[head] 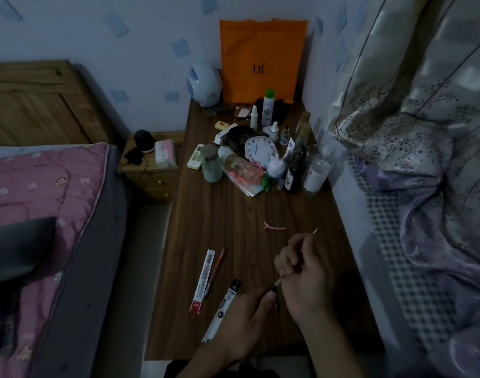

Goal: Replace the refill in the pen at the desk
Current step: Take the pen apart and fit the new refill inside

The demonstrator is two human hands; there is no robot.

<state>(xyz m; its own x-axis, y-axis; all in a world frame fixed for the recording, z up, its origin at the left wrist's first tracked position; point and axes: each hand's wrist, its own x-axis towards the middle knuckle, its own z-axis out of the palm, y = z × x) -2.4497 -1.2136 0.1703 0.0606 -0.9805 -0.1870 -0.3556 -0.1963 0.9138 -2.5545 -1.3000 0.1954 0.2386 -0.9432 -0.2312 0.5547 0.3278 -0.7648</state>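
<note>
Presently, the dark pen barrel [273,290] is pinched by the left hand [241,320] low over the desk [233,214]. A thin refill [313,233] is gripped in the curled right hand [301,276], held in line with the barrel, presumably for insertion or withdrawal. Two refill packets [203,279] are laid within reach.

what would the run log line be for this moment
left hand: grips pen barrel | right hand: grips refill | black refill pack: on desk

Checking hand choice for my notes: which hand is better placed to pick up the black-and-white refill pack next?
Probably the left hand: it sits right beside the black-and-white refill pack, though it pinches the dark pen barrel. The right hand is farther away and grips the thin refill.
</note>
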